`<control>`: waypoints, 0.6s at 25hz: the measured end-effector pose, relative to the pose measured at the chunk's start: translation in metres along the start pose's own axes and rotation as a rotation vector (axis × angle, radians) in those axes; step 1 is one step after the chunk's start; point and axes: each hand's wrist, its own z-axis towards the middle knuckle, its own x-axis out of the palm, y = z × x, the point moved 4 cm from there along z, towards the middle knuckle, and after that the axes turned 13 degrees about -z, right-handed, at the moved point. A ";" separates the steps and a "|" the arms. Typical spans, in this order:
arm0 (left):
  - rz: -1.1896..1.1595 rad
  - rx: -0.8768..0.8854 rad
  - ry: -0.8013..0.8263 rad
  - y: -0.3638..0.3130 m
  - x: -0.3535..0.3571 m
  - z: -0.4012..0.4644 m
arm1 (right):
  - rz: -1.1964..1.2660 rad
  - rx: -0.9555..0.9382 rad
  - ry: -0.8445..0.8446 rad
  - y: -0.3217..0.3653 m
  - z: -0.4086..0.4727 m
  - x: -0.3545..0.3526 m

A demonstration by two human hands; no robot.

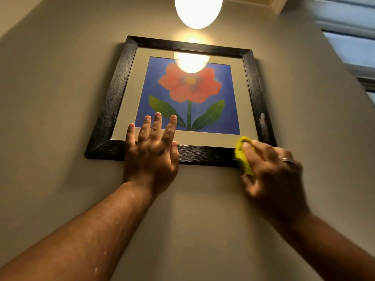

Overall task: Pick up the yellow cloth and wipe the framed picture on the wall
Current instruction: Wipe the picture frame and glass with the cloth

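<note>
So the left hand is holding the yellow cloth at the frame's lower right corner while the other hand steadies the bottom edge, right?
Not quite: the head view shows the right hand holding the yellow cloth at the lower right corner of the frame. The left hand, open and flat, steadies the bottom edge.

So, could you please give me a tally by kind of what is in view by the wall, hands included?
Hands: 2, left hand flat on the frame, right hand gripping the cloth
Yellow cloth: 1
Framed picture: 1
Lit lamp: 1
Ring: 1
Total: 6
</note>
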 end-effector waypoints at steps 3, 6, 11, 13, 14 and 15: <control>-0.004 -0.011 -0.004 0.001 0.000 -0.001 | 0.040 -0.182 0.007 0.042 -0.006 -0.002; -0.002 -0.009 0.006 0.000 0.000 -0.001 | -0.039 -0.090 0.100 -0.003 -0.013 -0.003; 0.004 -0.009 0.008 -0.001 0.001 0.000 | 0.058 -0.139 0.082 0.030 0.006 -0.019; 0.008 -0.017 0.008 0.001 0.000 -0.001 | 0.102 -0.266 0.108 0.067 0.010 -0.017; 0.008 -0.020 0.010 0.001 -0.001 -0.001 | 0.101 -0.295 0.129 0.065 0.010 -0.016; 0.007 -0.020 0.015 0.000 -0.001 -0.001 | 0.094 -0.279 0.137 0.049 0.009 -0.016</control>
